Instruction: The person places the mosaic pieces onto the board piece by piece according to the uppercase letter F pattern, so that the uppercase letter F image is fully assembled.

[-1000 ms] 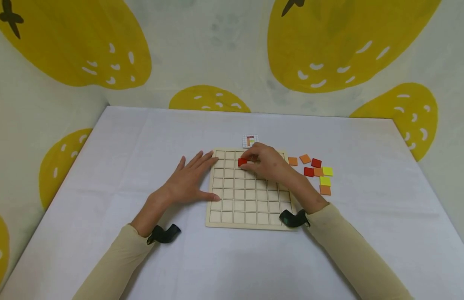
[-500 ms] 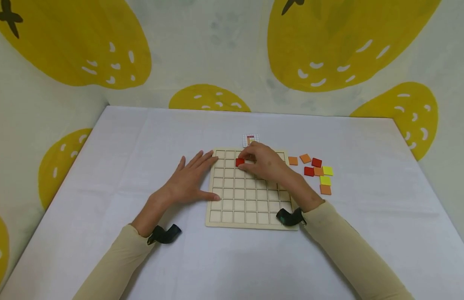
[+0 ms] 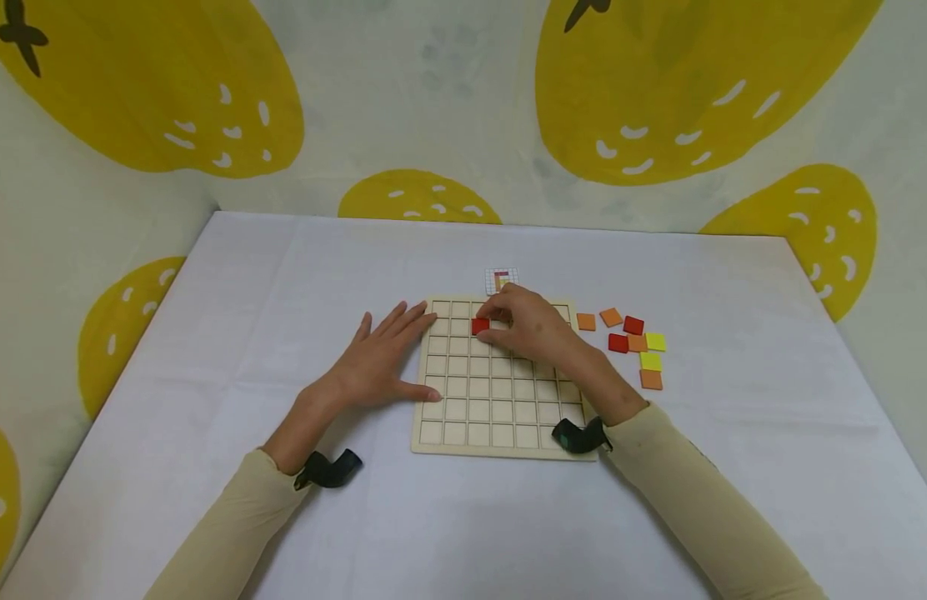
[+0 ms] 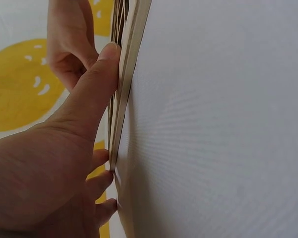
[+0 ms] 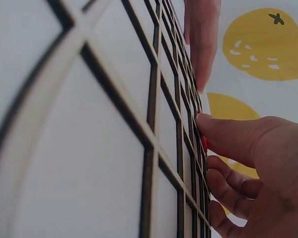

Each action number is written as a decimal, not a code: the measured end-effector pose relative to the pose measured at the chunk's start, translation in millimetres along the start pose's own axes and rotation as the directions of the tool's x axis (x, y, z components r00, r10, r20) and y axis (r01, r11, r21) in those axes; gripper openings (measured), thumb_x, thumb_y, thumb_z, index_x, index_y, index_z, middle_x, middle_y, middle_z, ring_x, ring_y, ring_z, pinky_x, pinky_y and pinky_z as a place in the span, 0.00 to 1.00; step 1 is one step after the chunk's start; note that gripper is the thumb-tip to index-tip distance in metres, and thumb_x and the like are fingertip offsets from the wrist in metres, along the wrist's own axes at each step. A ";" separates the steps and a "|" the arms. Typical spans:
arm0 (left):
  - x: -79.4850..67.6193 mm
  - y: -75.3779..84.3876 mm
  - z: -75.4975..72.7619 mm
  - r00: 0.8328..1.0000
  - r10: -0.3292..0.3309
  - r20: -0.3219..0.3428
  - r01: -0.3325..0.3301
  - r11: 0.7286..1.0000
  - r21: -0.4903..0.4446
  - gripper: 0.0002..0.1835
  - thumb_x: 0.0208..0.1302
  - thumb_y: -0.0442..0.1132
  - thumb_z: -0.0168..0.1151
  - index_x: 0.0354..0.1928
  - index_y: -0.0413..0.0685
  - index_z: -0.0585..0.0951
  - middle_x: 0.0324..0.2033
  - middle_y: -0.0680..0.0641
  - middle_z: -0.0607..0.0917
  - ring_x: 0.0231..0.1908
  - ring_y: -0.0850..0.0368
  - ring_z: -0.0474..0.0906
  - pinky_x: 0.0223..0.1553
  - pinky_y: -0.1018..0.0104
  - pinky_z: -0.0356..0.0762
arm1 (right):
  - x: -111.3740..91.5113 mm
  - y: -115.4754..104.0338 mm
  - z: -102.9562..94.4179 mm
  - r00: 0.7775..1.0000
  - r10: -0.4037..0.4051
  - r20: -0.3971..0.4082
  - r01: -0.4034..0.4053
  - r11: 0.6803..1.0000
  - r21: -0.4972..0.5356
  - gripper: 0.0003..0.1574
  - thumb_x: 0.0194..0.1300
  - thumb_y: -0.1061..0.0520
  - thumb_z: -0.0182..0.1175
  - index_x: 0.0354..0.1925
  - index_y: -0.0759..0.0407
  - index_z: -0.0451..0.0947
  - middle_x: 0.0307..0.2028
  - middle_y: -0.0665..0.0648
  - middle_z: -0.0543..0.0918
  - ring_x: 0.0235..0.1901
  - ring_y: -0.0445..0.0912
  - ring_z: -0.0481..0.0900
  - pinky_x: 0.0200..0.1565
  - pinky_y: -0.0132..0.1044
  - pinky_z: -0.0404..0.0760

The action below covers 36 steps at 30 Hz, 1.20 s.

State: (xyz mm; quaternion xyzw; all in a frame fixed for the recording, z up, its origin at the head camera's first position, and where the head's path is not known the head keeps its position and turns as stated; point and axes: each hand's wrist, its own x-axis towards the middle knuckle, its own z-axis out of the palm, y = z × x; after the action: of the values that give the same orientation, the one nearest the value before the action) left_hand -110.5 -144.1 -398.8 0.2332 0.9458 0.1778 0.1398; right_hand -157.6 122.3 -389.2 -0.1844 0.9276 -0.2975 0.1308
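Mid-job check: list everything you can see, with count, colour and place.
grid board: 1, pale wood, on the table
held red tile: 1, red, at the board's upper part; seating unclear
orange tiles: 4, orange, right of the board
loose red tiles: 2, red, among the orange ones
yellow tiles: 2, yellow, same group
pattern card: 1, white with coloured squares, beyond the board
table: 1, white-covered, beneath everything
backdrop: whitish with yellow fruit shapes, behind and beside the table
wrist devices: 2, black, one per wrist
sleeves: 2, beige, on both forearms
left hand: 1, at the board's left edge
right hand: 1, pinching the held red tile
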 end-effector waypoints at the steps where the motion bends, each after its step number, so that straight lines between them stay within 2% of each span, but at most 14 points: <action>1: -0.1 -0.1 0.0 1.000 -0.002 0.003 0.002 1.000 -0.001 0.63 0.54 0.69 0.75 0.84 0.57 0.51 0.85 0.50 0.48 0.85 0.44 0.39 0.79 0.26 0.35 | -0.2 0.0 -0.1 1.000 -0.001 0.000 0.001 1.000 0.001 0.21 0.65 0.49 0.74 0.54 0.54 0.87 0.50 0.54 0.82 0.48 0.50 0.79 0.55 0.45 0.82; 16: 1.0 -1.1 1.5 1.000 -0.006 0.010 0.006 1.000 -0.001 0.62 0.56 0.70 0.73 0.85 0.57 0.50 0.85 0.52 0.46 0.85 0.46 0.38 0.80 0.28 0.34 | -3.7 0.4 0.8 1.000 0.001 -0.029 -0.001 1.000 0.010 0.19 0.66 0.49 0.73 0.54 0.50 0.88 0.49 0.52 0.83 0.45 0.50 0.79 0.50 0.44 0.81; 25: 0.6 -1.2 1.1 1.000 -0.008 0.002 0.008 1.000 -0.001 0.63 0.55 0.69 0.74 0.85 0.57 0.51 0.85 0.51 0.47 0.85 0.45 0.38 0.79 0.27 0.33 | -3.1 0.6 -0.1 0.999 0.043 -0.027 -0.041 0.998 0.048 0.23 0.65 0.48 0.74 0.57 0.50 0.86 0.48 0.53 0.84 0.49 0.50 0.81 0.55 0.46 0.83; 29: 0.9 -0.6 1.6 1.000 -0.002 -0.006 0.002 1.000 0.002 0.63 0.54 0.69 0.75 0.84 0.56 0.51 0.85 0.50 0.47 0.85 0.44 0.39 0.79 0.27 0.34 | -5.6 2.6 -4.7 0.997 0.072 -0.036 -0.068 0.994 0.087 0.24 0.66 0.49 0.73 0.58 0.51 0.84 0.48 0.54 0.83 0.50 0.50 0.81 0.56 0.46 0.83; 36: 0.6 0.8 2.1 1.000 -0.006 -0.006 0.006 1.000 -0.015 0.64 0.53 0.68 0.76 0.84 0.56 0.52 0.85 0.50 0.47 0.85 0.45 0.38 0.79 0.27 0.33 | -14.4 19.1 -20.9 0.993 0.052 -0.103 -0.040 0.993 0.113 0.22 0.67 0.54 0.72 0.58 0.57 0.84 0.45 0.58 0.83 0.47 0.52 0.80 0.50 0.44 0.79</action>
State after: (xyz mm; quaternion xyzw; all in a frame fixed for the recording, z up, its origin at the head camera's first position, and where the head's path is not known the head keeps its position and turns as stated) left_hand -109.9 -142.6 -400.5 0.2286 0.9455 0.1851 0.1395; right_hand -157.0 153.3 -382.2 -0.1393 0.9193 -0.3547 0.0984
